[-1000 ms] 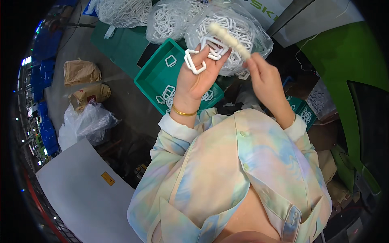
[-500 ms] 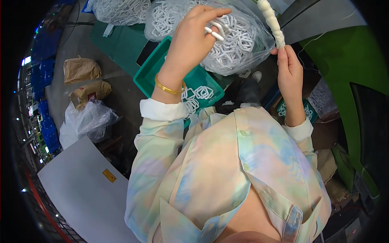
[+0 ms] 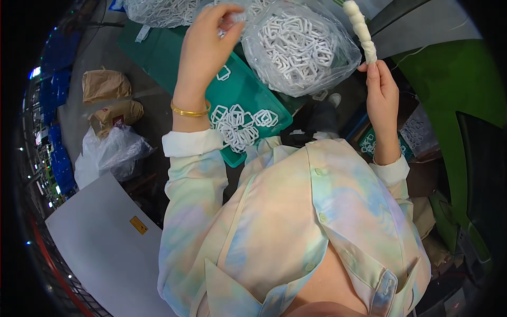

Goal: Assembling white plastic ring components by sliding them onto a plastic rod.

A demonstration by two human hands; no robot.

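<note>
My left hand is raised over the far left end of a green plastic tray, its thumb and forefinger apart. White bits show near its curled fingers, perhaps from the bag behind. Just below it, a single white plastic link shows against the tray. Several similar white links lie heaped at the tray's near end. To the right, my right hand is closed round the lower end of a knobbly cream-white wrapped rod, which points up and away.
A clear plastic bag full of white links stands beyond the tray, with another bag at far left. Brown paper bags and a plastic bag lie on the left. A grey panel is near left; a black screen stands right.
My left hand has moved left from the full bag to above the tray, and the links seen in its fingers no longer show clearly there. My right hand has barely moved.
</note>
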